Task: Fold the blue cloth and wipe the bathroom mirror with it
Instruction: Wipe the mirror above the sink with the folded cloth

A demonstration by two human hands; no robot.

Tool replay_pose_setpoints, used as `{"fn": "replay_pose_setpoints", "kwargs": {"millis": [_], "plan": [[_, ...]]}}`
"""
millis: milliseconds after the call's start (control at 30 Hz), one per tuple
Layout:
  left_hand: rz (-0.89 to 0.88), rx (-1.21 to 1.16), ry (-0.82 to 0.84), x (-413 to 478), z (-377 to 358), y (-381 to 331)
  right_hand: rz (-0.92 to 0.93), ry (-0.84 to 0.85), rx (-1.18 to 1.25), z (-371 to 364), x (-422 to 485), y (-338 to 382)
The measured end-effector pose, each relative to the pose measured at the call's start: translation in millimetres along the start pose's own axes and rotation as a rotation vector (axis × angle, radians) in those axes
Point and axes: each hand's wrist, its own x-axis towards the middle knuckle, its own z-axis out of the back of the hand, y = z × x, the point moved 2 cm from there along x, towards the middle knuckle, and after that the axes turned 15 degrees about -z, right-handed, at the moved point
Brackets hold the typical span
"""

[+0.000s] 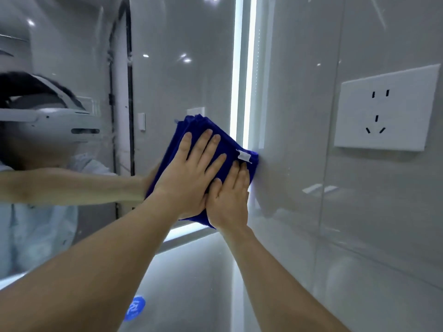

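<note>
Pressing flat, no pinch: left hand (191, 168), fingers straight and slightly spread, palm on the middle of the blue cloth (196, 125); right hand (227, 200), fingers straight and close together, laid on the cloth's lower right part, touching the left hand. Neither hand curls round the fabric; both bear on it with open palms. Cloth: folded into a thick, layered pad, held against the mirror (179, 68) at centre frame, its right corner reaching the lit strip (242, 68) that borders the glass. Progress, judged from this: the folding looks done, since stacked edges show at the pad's top; wiping is under way at the mirror's lower right. How much of the glass has been covered cannot be told; faint smears show left of centre, so the left and upper areas probably remain. Writing: a small white tag (244, 155) sewn to the cloth's right edge, with no print legible; a round blue sticker (134, 307) at bottom centre carries white marks too blurred to read. Surroundings: grey wall tile (299, 92) right of the strip; a white socket (386, 109) at upper right, unmarked; the person's reflected arm and head-worn rig at left.
</note>
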Motion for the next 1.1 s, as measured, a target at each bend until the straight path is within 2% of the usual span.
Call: {"fn": "replay_pose_setpoints", "kwargs": {"millis": [133,300,600,733,900,1100], "plan": [[-0.101,-0.028,0.024,-18.3,-11.5,-14.3,-0.107,-0.007,0.085,-16.5,-30.0,-17.2],[-0.213,-0.051,0.086,-38.2,-11.8,-13.4,-0.257,0.071,0.061,-27.6,-57.4,-16.4],[-0.269,-0.069,0.096,-71.6,-8.5,6.0,-0.33,0.217,0.129,-29.5,-87.6,11.9],[-0.28,-0.072,0.077,-98.3,-2.9,25.3,-0.345,0.192,0.058,-37.4,-109.4,36.1],[-0.269,-0.06,0.049,-141.1,2.3,55.8,-0.306,0.069,-0.006,-52.2,-141.0,79.5],[-0.188,-0.025,-0.026,-201.7,5.8,93.8,-0.235,0.001,-0.013,-63.6,-183.9,137.1]]}}
